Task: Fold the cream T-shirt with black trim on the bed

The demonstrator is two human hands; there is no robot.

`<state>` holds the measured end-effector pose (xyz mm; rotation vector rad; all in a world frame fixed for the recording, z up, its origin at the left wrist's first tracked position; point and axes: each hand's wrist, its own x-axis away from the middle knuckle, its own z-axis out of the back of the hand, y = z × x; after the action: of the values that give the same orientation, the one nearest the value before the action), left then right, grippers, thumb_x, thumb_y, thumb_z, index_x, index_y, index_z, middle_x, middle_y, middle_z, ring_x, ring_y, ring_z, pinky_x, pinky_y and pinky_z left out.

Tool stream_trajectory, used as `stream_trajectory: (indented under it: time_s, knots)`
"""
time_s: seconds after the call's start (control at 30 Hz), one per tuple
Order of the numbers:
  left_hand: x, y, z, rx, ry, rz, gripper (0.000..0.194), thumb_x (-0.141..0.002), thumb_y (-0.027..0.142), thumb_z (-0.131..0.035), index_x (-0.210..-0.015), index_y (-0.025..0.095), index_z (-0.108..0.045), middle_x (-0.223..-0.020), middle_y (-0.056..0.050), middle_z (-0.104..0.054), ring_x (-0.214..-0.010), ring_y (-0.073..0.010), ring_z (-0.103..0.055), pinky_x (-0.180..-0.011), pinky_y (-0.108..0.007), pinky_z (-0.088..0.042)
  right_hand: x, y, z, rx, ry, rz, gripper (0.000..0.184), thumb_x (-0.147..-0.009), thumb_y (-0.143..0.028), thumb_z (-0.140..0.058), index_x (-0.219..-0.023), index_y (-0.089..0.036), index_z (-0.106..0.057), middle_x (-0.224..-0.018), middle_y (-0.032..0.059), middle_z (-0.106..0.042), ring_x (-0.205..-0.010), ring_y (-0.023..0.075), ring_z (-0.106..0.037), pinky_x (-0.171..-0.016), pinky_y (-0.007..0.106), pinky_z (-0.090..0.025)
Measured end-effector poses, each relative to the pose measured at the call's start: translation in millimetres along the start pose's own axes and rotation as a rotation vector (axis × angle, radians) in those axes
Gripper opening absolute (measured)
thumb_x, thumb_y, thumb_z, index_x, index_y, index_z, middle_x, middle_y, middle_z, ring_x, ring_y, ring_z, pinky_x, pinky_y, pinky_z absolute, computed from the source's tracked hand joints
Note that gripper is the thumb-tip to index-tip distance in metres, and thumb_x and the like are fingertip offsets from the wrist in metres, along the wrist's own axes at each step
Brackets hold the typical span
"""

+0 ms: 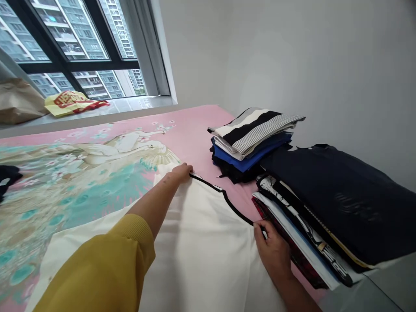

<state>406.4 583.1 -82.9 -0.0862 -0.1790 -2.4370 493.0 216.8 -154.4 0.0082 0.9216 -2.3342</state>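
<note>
A white T-shirt (201,251) with black neck trim (224,195) lies spread on a pink peacock-print bedspread (195,130). My left hand (181,172), reaching out from a yellow sleeve, pinches the far end of the neckline at the shoulder. My right hand (272,249) grips the other end of the trim, close to the folded clothes. The cloth pulls flat between my hands. The lower part of the T-shirt runs out of view at the bottom of the picture.
Two stacks of folded clothes stand at the bed's right side: a striped and blue pile (250,134) and a larger dark pile (328,203). A dark cloth (8,177) lies at the left edge. Beyond the bed, a yellow bag (69,103) and a paper bag (17,102) rest below a window (81,43).
</note>
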Motion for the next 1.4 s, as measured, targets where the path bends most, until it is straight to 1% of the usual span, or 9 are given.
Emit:
stream_trajectory:
  time_s: [0.2,0.43,0.53,0.63,0.93,1.07,1.23,1.3,1.4]
  knots:
    - [-20,20,13.1,-0.027,0.192,0.008,0.042,-0.09,0.018,-0.024,-0.125,0.014,-0.048,-0.121,-0.013,-0.054,-0.108,-0.0216,-0.052,-0.09,-0.033,-0.04,-1,-1,1,-0.031,0.047,0.022,0.037,-0.087,-0.05,-0.039,-0.086,-0.022,-0.063,-0.081,0.0029,-0.069,-0.066,0.0179,-0.063,-0.059,0.026,-0.041]
    - [-17,13,8.6,-0.155,-0.082,-0.126,0.037,-0.063,0.011,-0.059,-0.094,0.028,-0.069,-0.098,-0.004,-0.066,-0.104,-0.0251,-0.051,-0.096,-0.041,-0.033,-3,2,1,-0.092,0.049,0.042,0.036,-0.088,-0.047,-0.04,-0.087,-0.02,-0.063,-0.084,0.0045,-0.069,-0.07,0.0162,-0.064,-0.064,0.024,-0.042]
    - [-13,8,18.9,-0.218,-0.065,-0.113,0.021,-0.065,0.013,-0.06,-0.082,0.022,-0.07,-0.092,-0.008,-0.065,-0.106,-0.0281,-0.05,-0.096,-0.043,-0.032,-2,3,0,-0.089,0.053,0.028,0.035,-0.088,-0.048,-0.041,-0.087,-0.02,-0.063,-0.083,0.004,-0.068,-0.07,0.016,-0.064,-0.064,0.024,-0.042]
    - [-13,14,27.2,-0.225,0.032,-0.087,0.022,-0.079,0.022,-0.049,-0.09,0.02,-0.069,-0.105,-0.01,-0.06,-0.108,-0.0271,-0.05,-0.089,-0.037,-0.037,-2,3,1,-0.094,0.056,0.022,0.036,-0.087,-0.048,-0.041,-0.088,-0.02,-0.063,-0.083,0.004,-0.068,-0.07,0.0161,-0.063,-0.063,0.024,-0.042]
    - [-10,33,-21.9,-0.113,0.121,0.05,0.038,-0.085,0.02,-0.037,-0.116,0.019,-0.058,-0.113,-0.013,-0.055,-0.102,-0.026,-0.055,-0.082,-0.035,-0.045,-2,4,0,-0.125,0.075,-0.011,0.038,-0.087,-0.05,-0.041,-0.088,-0.019,-0.063,-0.082,0.0044,-0.069,-0.068,0.0168,-0.063,-0.063,0.024,-0.042]
    - [-2,55,-14.4,-0.07,0.083,-0.059,0.05,-0.075,0.016,-0.048,-0.124,0.028,-0.053,-0.127,-0.006,-0.05,-0.106,-0.0225,-0.055,-0.082,-0.03,-0.047,-3,4,-1,-0.138,0.086,0.001,0.036,-0.087,-0.048,-0.042,-0.086,-0.019,-0.063,-0.08,0.0044,-0.069,-0.067,0.0162,-0.063,-0.062,0.024,-0.042]
    - [11,105,0.7,-0.067,-0.147,-0.465,0.057,-0.069,0.015,-0.052,-0.123,0.033,-0.053,-0.12,-0.001,-0.056,-0.099,-0.0193,-0.059,-0.083,-0.029,-0.047,-4,3,-1,-0.123,0.109,0.021,0.032,-0.087,-0.045,-0.044,-0.085,-0.02,-0.063,-0.077,0.0023,-0.068,-0.064,0.0152,-0.062,-0.061,0.024,-0.041]
    - [15,116,6.2,-0.121,-0.223,-0.471,0.05,-0.068,0.017,-0.056,-0.116,0.029,-0.058,-0.108,-0.004,-0.061,-0.092,-0.0221,-0.061,-0.079,-0.032,-0.048,-3,3,0,-0.137,0.12,0.016,0.031,-0.086,-0.046,-0.046,-0.085,-0.02,-0.063,-0.078,0.002,-0.068,-0.065,0.0153,-0.062,-0.061,0.024,-0.042]
    - [20,116,10.3,-0.146,-0.16,-0.426,0.037,-0.074,0.02,-0.053,-0.11,0.023,-0.061,-0.102,-0.007,-0.06,-0.091,-0.023,-0.061,-0.078,-0.033,-0.048,-2,4,0,-0.181,0.125,-0.009,0.03,-0.082,-0.046,-0.051,-0.088,-0.02,-0.063,-0.078,0.0018,-0.068,-0.065,0.0148,-0.062,-0.062,0.024,-0.043]
